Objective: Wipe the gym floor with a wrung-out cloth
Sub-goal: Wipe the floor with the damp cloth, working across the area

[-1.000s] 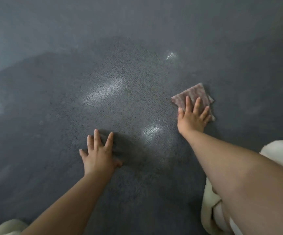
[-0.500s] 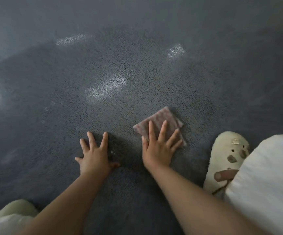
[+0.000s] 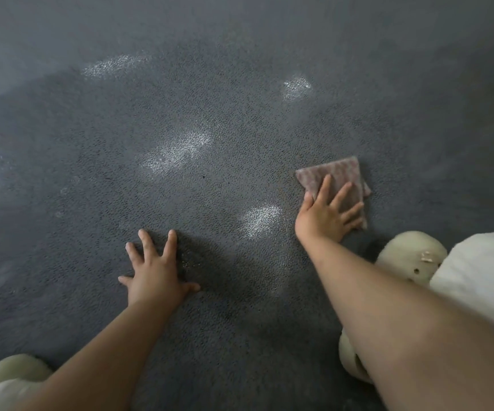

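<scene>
The right hand (image 3: 325, 216) lies flat on a folded cloth (image 3: 336, 178), its fingers (image 3: 343, 195) straight and spread, pressing the cloth down onto the dark speckled floor (image 3: 225, 129). This grip is fully open: nothing is curled round the cloth, which is only pinned under the palm and fingers. The cloth is a dull pinkish brown, folded to a rough square, and its far corners stick out beyond the fingertips; one loose edge shows at the outer side of the hand.

The left hand (image 3: 154, 271) is planted on the bare floor, well apart from the cloth, palm down with fingers splayed and the thumb out to the side. It has hold of nothing.

Just inward of the right wrist sits a pale shiny patch (image 3: 259, 218) on the floor. More such patches lie farther out ahead of both hands, the largest (image 3: 177, 151) between and beyond them.

Close behind the right hand, on its outer side, is a cream clog (image 3: 408, 253), with white clothing (image 3: 483, 277) beside it. Another cream shape shows at the lower edge beside the left forearm; it is too cut off to tell more.
</scene>
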Available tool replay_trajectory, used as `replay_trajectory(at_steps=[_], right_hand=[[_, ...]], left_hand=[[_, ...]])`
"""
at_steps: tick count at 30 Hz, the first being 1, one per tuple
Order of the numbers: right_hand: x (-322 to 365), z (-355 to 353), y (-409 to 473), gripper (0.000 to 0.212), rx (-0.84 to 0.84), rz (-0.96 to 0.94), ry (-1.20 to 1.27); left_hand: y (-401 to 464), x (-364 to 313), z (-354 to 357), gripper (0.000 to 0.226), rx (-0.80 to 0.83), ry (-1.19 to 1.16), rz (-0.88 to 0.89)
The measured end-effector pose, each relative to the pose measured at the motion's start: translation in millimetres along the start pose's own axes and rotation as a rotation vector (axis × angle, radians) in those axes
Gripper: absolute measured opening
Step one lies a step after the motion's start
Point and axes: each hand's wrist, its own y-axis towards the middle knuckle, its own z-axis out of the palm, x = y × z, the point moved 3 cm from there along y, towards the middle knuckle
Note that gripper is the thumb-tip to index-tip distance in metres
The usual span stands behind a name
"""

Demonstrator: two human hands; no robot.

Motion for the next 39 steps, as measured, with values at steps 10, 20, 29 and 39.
replay_trajectory(at_steps=[10,20,29,39], right_hand=[[8,47,-91,0.063,0.049,0.015,0.031],[-7,-11,24,0.057,0.064,-0.225,-0.132],[5,38,-79,0.055,-0.056,0.036,0.08],[26,90,-186,0.055,0.117,-0.417,-0.053]], left_hand=[[0,-3,-1,0.112,0.006,-0.012,-0.015],[2,0,0,0.113,0.005,-0.019,-0.005],[-2,-1,-1,0.112,0.001,-0.003,0.018],[-9,21,-1,0.102,0.02,-0.009,0.111]])
